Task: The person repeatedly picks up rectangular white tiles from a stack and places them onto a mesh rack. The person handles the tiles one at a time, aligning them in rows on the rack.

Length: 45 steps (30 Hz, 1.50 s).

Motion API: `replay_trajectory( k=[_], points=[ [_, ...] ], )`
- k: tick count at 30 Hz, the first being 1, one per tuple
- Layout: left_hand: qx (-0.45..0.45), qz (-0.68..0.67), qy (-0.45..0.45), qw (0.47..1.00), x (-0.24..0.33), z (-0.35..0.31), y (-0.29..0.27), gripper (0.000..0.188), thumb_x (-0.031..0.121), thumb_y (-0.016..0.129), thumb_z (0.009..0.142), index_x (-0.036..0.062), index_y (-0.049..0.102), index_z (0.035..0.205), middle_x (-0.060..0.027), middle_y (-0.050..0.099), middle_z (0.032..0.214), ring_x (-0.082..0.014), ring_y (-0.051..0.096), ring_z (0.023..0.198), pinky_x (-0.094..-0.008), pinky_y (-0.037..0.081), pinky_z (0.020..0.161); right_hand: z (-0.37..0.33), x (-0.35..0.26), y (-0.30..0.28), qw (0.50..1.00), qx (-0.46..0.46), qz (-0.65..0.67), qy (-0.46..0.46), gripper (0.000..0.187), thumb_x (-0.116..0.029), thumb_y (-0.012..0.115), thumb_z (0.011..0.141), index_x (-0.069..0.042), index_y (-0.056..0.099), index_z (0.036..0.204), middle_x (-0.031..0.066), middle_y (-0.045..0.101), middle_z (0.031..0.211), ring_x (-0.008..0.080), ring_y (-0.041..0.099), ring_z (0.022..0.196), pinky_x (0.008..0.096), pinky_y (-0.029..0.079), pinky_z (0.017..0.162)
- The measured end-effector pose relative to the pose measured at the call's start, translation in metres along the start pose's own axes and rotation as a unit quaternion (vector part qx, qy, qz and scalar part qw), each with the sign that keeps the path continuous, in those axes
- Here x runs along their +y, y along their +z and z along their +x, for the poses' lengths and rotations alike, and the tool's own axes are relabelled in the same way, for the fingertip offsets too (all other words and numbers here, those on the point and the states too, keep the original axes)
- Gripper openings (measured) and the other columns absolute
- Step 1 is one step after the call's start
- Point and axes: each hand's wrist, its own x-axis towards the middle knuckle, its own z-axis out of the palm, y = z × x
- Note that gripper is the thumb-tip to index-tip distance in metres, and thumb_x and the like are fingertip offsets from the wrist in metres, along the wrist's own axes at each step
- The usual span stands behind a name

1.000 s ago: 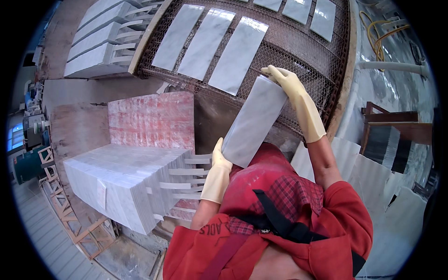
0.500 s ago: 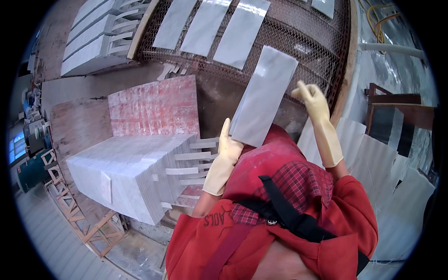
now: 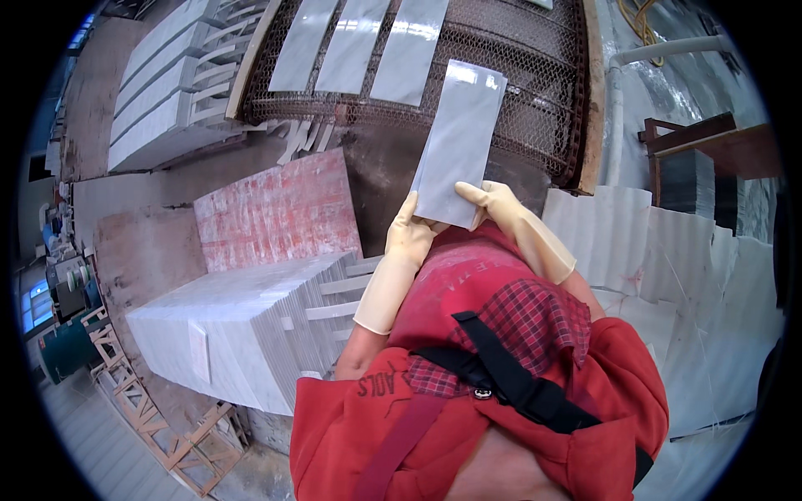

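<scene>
A small stack of grey-white marble tiles (image 3: 459,138), long and rectangular, is held in front of my body, its far end over a metal mesh conveyor (image 3: 535,108). At least two tiles show by their offset edges. My left hand (image 3: 411,232), in a cream rubber glove, grips the near left corner, with some fingers hidden underneath. On the near right corner my right hand (image 3: 494,207), gloved alike, is closed with its thumb on the top face. Three similar tiles (image 3: 409,54) lie side by side on the mesh beyond.
A large block of stacked tiles (image 3: 225,313) with pale strips (image 3: 332,311) stands at my left, before a red-stained board (image 3: 276,209). More stacked tiles (image 3: 167,92) sit far left. Wooden rails edge the conveyor. Wavy pale sheets (image 3: 597,225) and a brown frame (image 3: 710,146) are at right.
My right hand has come down from the air at right and taken hold of the tiles' near right corner. The tiles sit slightly further left and higher in view.
</scene>
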Motion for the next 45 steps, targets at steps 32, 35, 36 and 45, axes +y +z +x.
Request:
replay_trajectory(
  k=[32,35,36,45],
  points=[
    [0.011,-0.054,-0.062,0.997,0.004,0.023,0.016,0.071,0.067,0.033,0.103,0.0233,0.039,0.158,-0.0050,0.034,0.168,-0.0358,0.028,0.153,-0.0741,0.026,0.116,-0.053,-0.063,-0.062,0.980,0.119,0.148,-0.061,0.057,-0.058,0.065,0.098,-0.006,0.072,0.120,0.0080,0.075,0.111,0.0198,0.072,0.094,0.0369,0.056,0.084],
    [0.047,-0.099,-0.068,0.992,0.007,0.022,0.015,0.077,0.072,0.051,0.095,0.0233,0.046,0.154,-0.0051,0.040,0.165,-0.0339,0.031,0.152,-0.0751,0.019,0.116,-0.024,-0.078,-0.080,0.967,0.211,0.111,-0.093,0.060,-0.061,0.064,0.097,-0.005,0.070,0.118,0.0073,0.074,0.105,0.0183,0.068,0.089,0.0367,0.053,0.074],
    [0.059,-0.079,-0.062,0.993,0.009,0.023,0.019,0.079,0.074,0.052,0.094,0.0228,0.046,0.155,-0.0052,0.040,0.165,-0.0356,0.032,0.152,-0.0758,0.019,0.116,-0.012,-0.082,-0.089,0.959,0.242,0.107,-0.098,0.060,-0.061,0.064,0.098,-0.004,0.069,0.117,0.0073,0.073,0.103,0.0180,0.067,0.087,0.0368,0.052,0.071],
    [0.071,-0.009,-0.067,0.995,0.020,-0.010,-0.001,0.080,0.074,0.041,0.097,0.0229,0.040,0.159,-0.0064,0.036,0.167,-0.0372,0.033,0.151,-0.0745,0.024,0.115,0.066,-0.109,-0.149,0.939,0.305,0.124,-0.104,0.056,-0.053,0.064,0.100,-0.001,0.069,0.120,0.0084,0.070,0.104,0.0199,0.064,0.088,0.0383,0.051,0.070]
  ],
)
